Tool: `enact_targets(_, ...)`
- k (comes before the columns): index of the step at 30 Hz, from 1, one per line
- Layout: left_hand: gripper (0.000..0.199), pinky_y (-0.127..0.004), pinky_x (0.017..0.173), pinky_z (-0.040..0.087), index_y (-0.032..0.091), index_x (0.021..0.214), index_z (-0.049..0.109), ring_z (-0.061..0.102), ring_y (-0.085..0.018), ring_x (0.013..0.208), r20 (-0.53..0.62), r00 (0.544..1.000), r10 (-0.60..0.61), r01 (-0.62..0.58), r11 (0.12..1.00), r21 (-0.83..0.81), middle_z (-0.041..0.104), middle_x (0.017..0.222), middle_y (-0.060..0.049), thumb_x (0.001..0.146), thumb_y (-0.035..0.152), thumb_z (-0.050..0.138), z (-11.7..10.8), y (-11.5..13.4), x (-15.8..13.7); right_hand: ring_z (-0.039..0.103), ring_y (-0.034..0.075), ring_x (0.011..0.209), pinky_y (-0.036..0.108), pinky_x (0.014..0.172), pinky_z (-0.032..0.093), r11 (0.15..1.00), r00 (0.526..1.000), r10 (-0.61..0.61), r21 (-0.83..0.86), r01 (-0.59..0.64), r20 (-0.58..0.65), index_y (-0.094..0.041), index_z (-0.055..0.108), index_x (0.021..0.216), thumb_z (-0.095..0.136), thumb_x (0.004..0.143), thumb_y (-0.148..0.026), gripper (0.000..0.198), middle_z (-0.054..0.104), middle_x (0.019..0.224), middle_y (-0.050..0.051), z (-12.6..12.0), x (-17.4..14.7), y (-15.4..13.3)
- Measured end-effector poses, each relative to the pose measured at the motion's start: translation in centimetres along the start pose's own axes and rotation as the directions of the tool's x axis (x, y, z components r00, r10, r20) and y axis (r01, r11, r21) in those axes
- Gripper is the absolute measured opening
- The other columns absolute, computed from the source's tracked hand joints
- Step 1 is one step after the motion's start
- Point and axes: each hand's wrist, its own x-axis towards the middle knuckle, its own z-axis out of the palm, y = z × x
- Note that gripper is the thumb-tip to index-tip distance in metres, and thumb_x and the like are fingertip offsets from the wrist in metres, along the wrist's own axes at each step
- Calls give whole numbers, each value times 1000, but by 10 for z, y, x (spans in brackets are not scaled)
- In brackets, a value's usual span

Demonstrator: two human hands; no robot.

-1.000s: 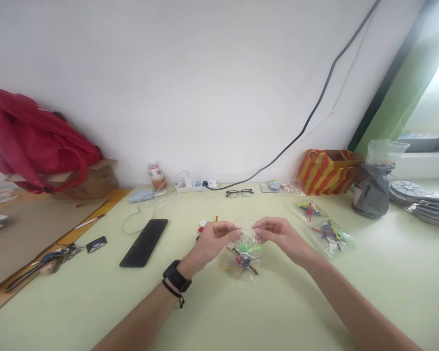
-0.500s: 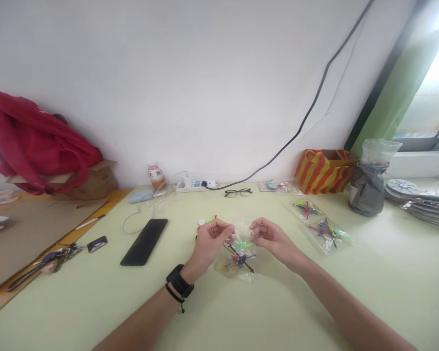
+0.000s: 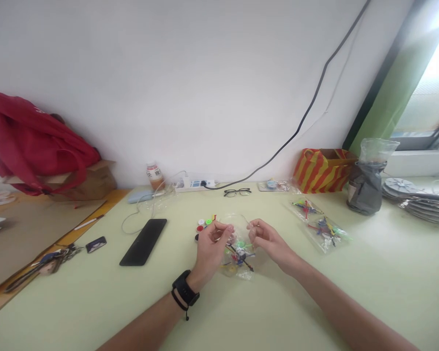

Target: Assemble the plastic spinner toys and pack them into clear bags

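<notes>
A clear plastic bag [image 3: 244, 274] of small coloured plastic parts lies on the pale green table [image 3: 278, 317] between my hands. Black, blue, red, yellow and green pieces show through its film. At the bag's upper left, my left hand [image 3: 215, 246] is closed in a pinch on the film. My right hand [image 3: 268, 239] pinches the film at the upper right, with a thin edge standing up from the fingertips. Beyond my left hand sit several small round pieces, among them a red one [image 3: 200, 228] and a green one [image 3: 208, 222], partly covered by the hand.
Two more filled bags [image 3: 324, 231] lie to the right. A black phone [image 3: 143, 242] is at the left, near keys [image 3: 60, 256]. Glasses [image 3: 237, 192], a power strip [image 3: 195, 185] and a bottle [image 3: 154, 175] line the wall. A striped bag [image 3: 324, 173] stands back right.
My left hand has turned slightly more upright at the bag. The right fingers have closed further, and a thin edge of film now shows above them. More of the round pieces are visible.
</notes>
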Motion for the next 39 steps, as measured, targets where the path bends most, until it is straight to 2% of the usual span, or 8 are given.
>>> enact_targets(3,30,-25,65,58,16,82,67,68,-15,68,38,999,12,-13,999,30,71,75,-3,83,42,81,1,1,-3,39,13,67,26,63,35,999,1000,-5,-53,5,4,-22,53,93,59,78,-19,17,44,71,-5,1,-2,-2)
enact_targets(8,30,-28,63,59,18,87,65,68,-15,68,104,993,-61,62,998,-7,69,81,-2,80,40,83,-1,10,-1,54,17,86,30,76,45,984,987,-147,-108,140,-60,-22,63,97,71,83,-29,18,57,88,1,-5,-4,-9)
enact_targets(12,28,-26,72,57,18,96,74,67,-15,78,141,989,-46,46,999,0,71,88,-4,78,35,85,-7,18,7,57,18,83,33,78,47,982,979,-165,-111,152,-120,-19,68,89,76,84,-42,24,63,87,3,-11,-3,-15)
enact_targets(22,26,-25,64,53,16,78,74,65,-15,69,281,958,-60,40,996,76,75,78,-6,73,35,91,-35,32,27,63,20,76,36,76,53,984,976,-162,-92,149,-144,-22,72,96,82,80,-50,34,69,79,4,-15,-4,-21)
enact_targets(26,32,-29,73,58,17,101,79,70,-18,81,385,919,-89,59,994,88,78,94,-10,78,38,87,-41,32,31,65,21,87,36,82,54,987,977,-149,-81,138,-155,-22,69,99,84,78,-48,36,71,90,5,-15,-3,-18)
enact_targets(28,34,-29,74,58,18,104,80,70,-18,80,371,924,-92,61,994,94,78,93,-10,78,38,87,-41,29,32,65,21,93,36,84,54,989,979,-134,-79,123,-153,-22,68,101,86,76,-47,39,71,97,6,-15,-1,-14)
enact_targets(33,31,-26,69,56,18,100,82,68,-16,74,318,943,-93,53,990,134,76,82,-6,77,38,88,-42,23,34,64,19,87,35,85,53,995,981,-78,-73,66,-177,-21,71,93,87,74,-47,35,71,90,4,-13,2,-6)
enact_targets(39,27,-29,69,57,18,94,81,70,-18,76,279,957,-77,38,989,144,77,87,-8,78,40,85,-45,23,36,63,20,86,35,84,51,992,975,-118,-60,108,-186,-22,75,93,83,78,-43,27,71,90,4,-12,-1,-11)
